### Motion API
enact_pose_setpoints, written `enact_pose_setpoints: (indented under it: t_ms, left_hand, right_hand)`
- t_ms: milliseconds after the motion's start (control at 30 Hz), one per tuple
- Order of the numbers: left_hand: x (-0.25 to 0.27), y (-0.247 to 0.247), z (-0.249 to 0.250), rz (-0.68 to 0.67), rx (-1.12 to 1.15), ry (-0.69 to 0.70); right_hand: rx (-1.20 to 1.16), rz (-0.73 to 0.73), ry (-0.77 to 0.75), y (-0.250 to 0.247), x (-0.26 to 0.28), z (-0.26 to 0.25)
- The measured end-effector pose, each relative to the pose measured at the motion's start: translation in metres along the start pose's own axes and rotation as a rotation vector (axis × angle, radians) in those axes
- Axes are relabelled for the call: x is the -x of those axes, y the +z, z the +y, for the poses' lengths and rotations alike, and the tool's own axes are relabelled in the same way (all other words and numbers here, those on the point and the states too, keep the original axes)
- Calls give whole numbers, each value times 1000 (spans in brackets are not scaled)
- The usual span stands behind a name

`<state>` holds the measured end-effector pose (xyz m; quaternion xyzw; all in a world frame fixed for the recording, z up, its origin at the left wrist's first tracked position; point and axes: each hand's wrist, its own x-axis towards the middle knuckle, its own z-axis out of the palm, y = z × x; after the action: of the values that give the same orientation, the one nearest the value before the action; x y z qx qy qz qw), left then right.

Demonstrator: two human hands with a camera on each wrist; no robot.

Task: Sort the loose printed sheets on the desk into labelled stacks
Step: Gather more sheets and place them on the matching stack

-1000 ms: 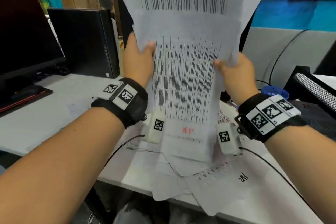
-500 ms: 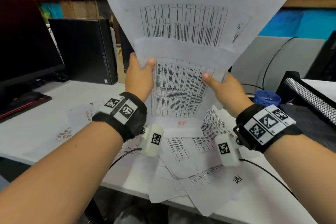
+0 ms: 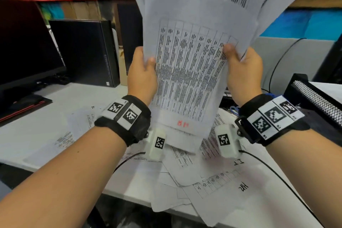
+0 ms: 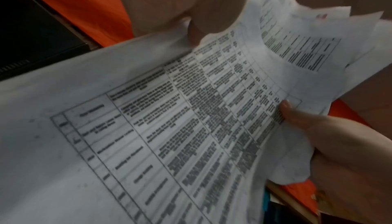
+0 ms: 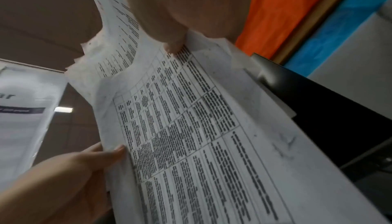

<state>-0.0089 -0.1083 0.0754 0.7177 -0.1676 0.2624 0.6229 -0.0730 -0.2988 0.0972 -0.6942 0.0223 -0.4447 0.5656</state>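
Observation:
I hold a fanned bundle of printed table sheets [image 3: 187, 72] upright above the desk. My left hand [image 3: 142, 72] grips its left edge, thumb on the front sheet. Over on the right edge my right hand [image 3: 242, 68] pinches it, thumb on the print. The front sheet carries a red mark [image 3: 182, 123] near its bottom. In the left wrist view the bundle [image 4: 191, 127] fills the frame below my left thumb [image 4: 203, 31]; my right hand [image 4: 318, 132] holds the far edge. In the right wrist view the sheets [image 5: 201, 135] run under my right thumb [image 5: 174, 46].
More loose printed sheets [image 3: 203, 181] lie scattered on the white desk [image 3: 37, 131], some hanging over its front edge. A dark monitor [image 3: 24, 46] and a black computer case [image 3: 83, 52] stand at the back left. A black perforated device [image 3: 318, 102] sits at the right.
The bundle dropped lower half a second ago and is now raised again, closer to the camera. Both hands keep their hold on its edges.

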Motion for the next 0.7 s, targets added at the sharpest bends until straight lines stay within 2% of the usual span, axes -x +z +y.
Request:
enact_pose_setpoints:
  t_ms: [133, 267, 400, 467, 567, 700]
  left_hand:
    - [5, 4, 6, 85, 3, 72]
    - [22, 12, -2, 39, -30, 72]
    - [33, 13, -22, 5, -21, -95]
    - [32, 11, -32, -20, 12, -166]
    - [24, 5, -41, -30, 28, -209]
    - [12, 3, -46, -42, 46, -234]
  right_hand:
    - [31, 8, -92, 4, 8, -6]
    - [95, -49, -92, 9, 16, 3]
    - [190, -136, 42, 12, 23, 24]
    - [166, -188, 132, 12, 26, 36]
    - [81, -262, 234, 13, 27, 53]
    - [28, -297, 261, 16, 24, 63]
